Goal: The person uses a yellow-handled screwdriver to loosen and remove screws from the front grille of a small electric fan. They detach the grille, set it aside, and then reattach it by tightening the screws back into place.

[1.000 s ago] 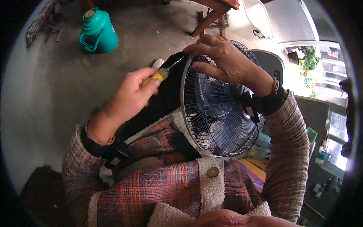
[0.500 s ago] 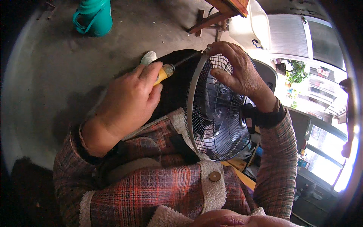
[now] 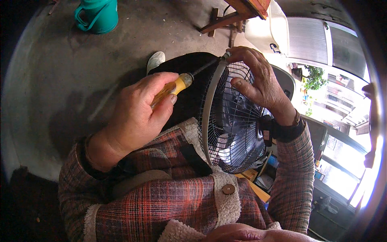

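Note:
My left hand point(image 3: 135, 117) is wrapped round the yellow handle of a screwdriver point(image 3: 177, 85). The thin dark shaft slants up and to the right, its tip reaching the upper rim of a round fan point(image 3: 209, 101). Black wire guards with a pale rim band enclose the fan, which stands on edge against my lap. At the top of that rim, the fingers of my right hand point(image 3: 258, 76) pinch the band around a small fastener point(image 3: 226, 55), mostly hidden by the fingertips. The right thumb lies bent over the wire guard.
A green bucket point(image 3: 98, 16) stands on the concrete floor at the far left. Wooden furniture legs point(image 3: 225, 20) and a white panel point(image 3: 268, 28) are beyond the fan. To the right are a green plant point(image 3: 316, 78) and bright openings. My shoe point(image 3: 156, 61) shows beyond my knee.
My left hand has shifted its grip, so more of the yellow handle shows. The fan's upper rim and my right fingers have moved slightly right.

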The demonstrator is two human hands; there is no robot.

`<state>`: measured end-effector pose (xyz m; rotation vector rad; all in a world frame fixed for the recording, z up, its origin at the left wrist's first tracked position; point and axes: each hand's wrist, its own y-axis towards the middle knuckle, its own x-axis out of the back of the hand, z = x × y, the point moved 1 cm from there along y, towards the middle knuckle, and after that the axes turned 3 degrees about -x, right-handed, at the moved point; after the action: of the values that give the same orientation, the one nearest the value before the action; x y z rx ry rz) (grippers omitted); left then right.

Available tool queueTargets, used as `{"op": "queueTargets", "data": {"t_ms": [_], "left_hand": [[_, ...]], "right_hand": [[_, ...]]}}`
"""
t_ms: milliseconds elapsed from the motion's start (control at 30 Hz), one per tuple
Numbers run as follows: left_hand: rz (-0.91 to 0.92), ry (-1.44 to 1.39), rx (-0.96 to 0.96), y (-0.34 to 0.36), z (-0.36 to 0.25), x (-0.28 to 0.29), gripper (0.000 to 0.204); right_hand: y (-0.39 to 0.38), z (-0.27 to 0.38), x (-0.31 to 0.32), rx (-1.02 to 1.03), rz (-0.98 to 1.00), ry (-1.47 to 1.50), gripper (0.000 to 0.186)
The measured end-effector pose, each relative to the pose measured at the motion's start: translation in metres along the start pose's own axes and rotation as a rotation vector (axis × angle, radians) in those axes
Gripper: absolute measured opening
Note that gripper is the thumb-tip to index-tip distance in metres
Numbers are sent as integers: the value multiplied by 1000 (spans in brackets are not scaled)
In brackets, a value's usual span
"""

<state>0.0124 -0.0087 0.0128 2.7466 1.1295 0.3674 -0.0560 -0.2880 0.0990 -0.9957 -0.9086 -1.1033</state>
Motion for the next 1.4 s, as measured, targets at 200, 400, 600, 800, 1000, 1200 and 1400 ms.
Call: {"op": "queueTargets", "data": {"t_ms": [200,400,600,800,1000,1200,1400], "left_hand": [[-4,-21,-28,1,-1,-3,29],[73,45,-18,1,-2,-7,34],[84,67,-6,3,-1,-8,35],[83,39,-11,4,-2,-8,34],[10,87,-91,6,-2,-11,30],[-15,194,-137,5,-6,-13,31],[-14,181,-128,4,-8,-12,30]], "right_hand": [[-1,1,0,19,-15,-13,60],[-5,0,1,12,-10,4,56],[-8,0,1,-27,0,53,56],[-8,-1,1,-14,-2,21,56],[-8,-1,1,-28,-1,38,55],[-8,-2,1,-15,-7,35,54],[-8,-2,0,8,-17,32,55]]}}
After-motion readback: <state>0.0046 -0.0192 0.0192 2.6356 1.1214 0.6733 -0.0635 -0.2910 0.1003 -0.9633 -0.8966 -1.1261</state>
